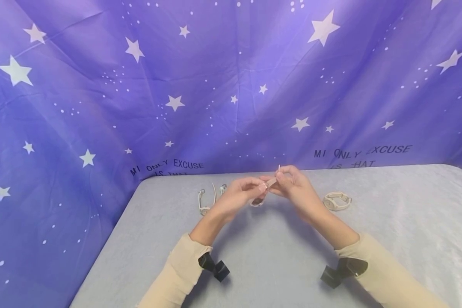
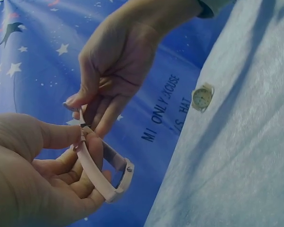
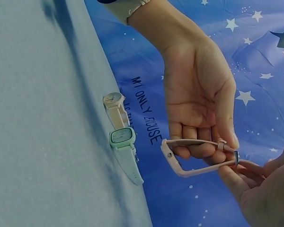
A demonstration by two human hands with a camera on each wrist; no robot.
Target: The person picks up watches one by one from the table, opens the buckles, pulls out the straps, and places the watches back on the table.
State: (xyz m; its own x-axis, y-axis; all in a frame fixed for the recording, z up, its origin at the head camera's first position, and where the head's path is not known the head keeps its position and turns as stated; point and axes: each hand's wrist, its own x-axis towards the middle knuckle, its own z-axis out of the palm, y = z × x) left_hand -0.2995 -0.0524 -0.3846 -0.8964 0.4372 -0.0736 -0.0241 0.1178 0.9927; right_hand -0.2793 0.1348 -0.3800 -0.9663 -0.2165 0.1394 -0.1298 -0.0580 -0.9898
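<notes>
A pale pink wristwatch (image 2: 95, 171) hangs between the two hands above the table, its strap bent into a loop. Near the buckle, the left hand (image 1: 236, 196) pinches the strap between thumb and fingers, other fingers curled inside the loop. The right hand (image 1: 298, 192) pinches the strap's end with thumb and fingers, close to the left fingertips. Below the fingers shows the watch case (image 2: 125, 176), its dial turned away in the left wrist view. Fingers partly cover the buckle, so how far the strap is threaded I cannot tell.
A beige watch (image 1: 336, 201) lies right of the hands on the pale cloth-covered table (image 1: 277, 265). To the left lie another beige watch (image 3: 114, 100) and a mint-green watch (image 3: 123, 137), close together. A purple star-patterned curtain (image 1: 231, 85) hangs behind the table's back edge.
</notes>
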